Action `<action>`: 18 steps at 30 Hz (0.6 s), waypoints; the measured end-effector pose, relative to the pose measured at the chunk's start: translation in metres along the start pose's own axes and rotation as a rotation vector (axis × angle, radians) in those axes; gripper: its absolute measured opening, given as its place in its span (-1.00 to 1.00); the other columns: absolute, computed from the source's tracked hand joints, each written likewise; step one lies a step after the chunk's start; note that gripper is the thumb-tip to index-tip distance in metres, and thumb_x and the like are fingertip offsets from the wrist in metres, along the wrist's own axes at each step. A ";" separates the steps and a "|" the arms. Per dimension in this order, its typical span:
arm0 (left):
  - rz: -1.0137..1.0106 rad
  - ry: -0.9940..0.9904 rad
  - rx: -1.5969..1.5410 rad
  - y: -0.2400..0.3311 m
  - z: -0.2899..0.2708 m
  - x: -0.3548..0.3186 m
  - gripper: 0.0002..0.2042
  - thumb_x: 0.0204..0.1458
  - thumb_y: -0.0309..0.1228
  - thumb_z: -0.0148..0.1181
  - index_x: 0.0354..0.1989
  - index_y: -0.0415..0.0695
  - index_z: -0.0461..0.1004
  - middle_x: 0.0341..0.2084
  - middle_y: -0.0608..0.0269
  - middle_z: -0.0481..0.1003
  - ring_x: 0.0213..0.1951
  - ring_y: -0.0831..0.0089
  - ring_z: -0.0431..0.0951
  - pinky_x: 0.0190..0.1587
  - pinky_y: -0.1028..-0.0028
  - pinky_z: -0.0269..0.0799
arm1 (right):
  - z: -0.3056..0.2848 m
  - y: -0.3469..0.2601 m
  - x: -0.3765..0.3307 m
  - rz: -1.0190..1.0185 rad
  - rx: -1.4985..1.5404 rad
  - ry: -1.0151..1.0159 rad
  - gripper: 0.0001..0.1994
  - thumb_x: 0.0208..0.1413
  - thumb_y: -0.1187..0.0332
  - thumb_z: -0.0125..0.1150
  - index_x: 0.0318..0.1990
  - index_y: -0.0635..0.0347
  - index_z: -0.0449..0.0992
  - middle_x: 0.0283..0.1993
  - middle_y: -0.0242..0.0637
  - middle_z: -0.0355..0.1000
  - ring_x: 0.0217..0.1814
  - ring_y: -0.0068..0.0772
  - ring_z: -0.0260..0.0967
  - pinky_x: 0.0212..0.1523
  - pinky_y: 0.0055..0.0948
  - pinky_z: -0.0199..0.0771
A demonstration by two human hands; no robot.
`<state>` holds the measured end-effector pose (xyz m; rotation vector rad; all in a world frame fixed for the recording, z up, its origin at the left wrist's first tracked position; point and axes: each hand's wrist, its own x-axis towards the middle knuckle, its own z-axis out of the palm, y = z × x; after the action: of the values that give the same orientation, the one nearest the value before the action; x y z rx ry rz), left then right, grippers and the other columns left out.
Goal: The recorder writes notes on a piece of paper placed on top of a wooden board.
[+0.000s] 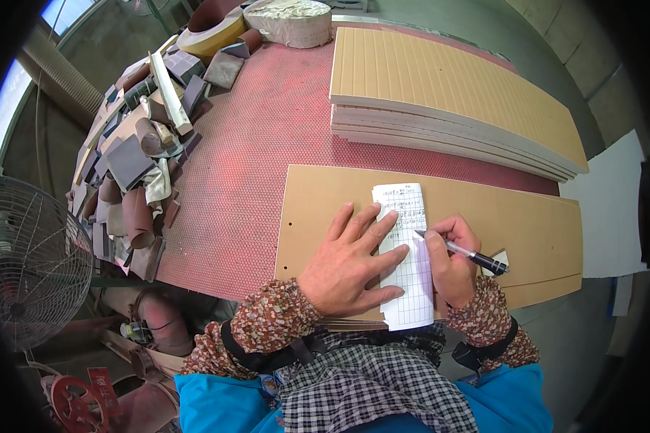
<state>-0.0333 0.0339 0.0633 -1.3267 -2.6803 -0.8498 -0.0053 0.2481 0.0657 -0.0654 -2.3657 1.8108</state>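
Observation:
A narrow sheet of lined paper (409,289) with handwriting on its upper part lies on a tan board (325,195). My left hand (357,260) rests flat with fingers spread, the fingertips pressing on the paper's left side and the palm on the board. In my right hand (451,260) is a pen (477,257) with a clear barrel and black end, its tip at the paper's right edge near the written lines. Two small dark holes show near the board's left edge. A small pale piece (501,258) sits partly behind the pen.
Beyond the board stands a stack of grooved tan panels (448,76) on a red textured tabletop (245,144). Sanding blocks, rolled abrasive and scraps pile up along the left edge (130,162). A wire-caged fan (36,260) stands at left; a white sheet (610,209) is at right.

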 end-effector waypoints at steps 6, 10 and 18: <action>0.003 0.012 -0.005 0.000 0.000 0.000 -0.44 0.04 0.11 0.27 0.14 0.07 0.54 0.34 -0.08 0.23 0.37 -0.15 0.15 0.40 -0.19 -0.08 | 0.001 -0.001 -0.002 -0.016 0.002 -0.023 -0.88 0.22 0.46 0.17 -0.29 0.35 0.43 -0.44 -0.41 0.44 -0.44 -0.73 0.29 -0.44 -0.61 0.34; 0.005 0.018 -0.007 0.000 0.000 0.000 -0.44 0.03 0.09 0.28 0.14 0.05 0.54 0.34 -0.09 0.23 0.36 -0.16 0.15 0.39 -0.19 -0.07 | 0.001 -0.001 -0.003 -0.062 -0.027 -0.072 -0.88 0.22 0.46 0.18 -0.27 0.36 0.44 -0.44 -0.38 0.45 -0.44 -0.72 0.32 -0.44 -0.61 0.37; 0.006 0.033 -0.024 0.000 0.000 0.000 -0.45 0.02 0.07 0.30 0.13 0.05 0.54 0.32 -0.10 0.25 0.35 -0.17 0.17 0.39 -0.18 -0.06 | 0.002 0.002 -0.002 -0.027 -0.023 -0.066 -0.90 0.22 0.47 0.19 -0.25 0.34 0.45 -0.42 -0.43 0.43 -0.43 -0.73 0.29 -0.43 -0.61 0.35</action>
<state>-0.0333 0.0341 0.0630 -1.3131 -2.6486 -0.8980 -0.0041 0.2464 0.0632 0.0246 -2.4197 1.8010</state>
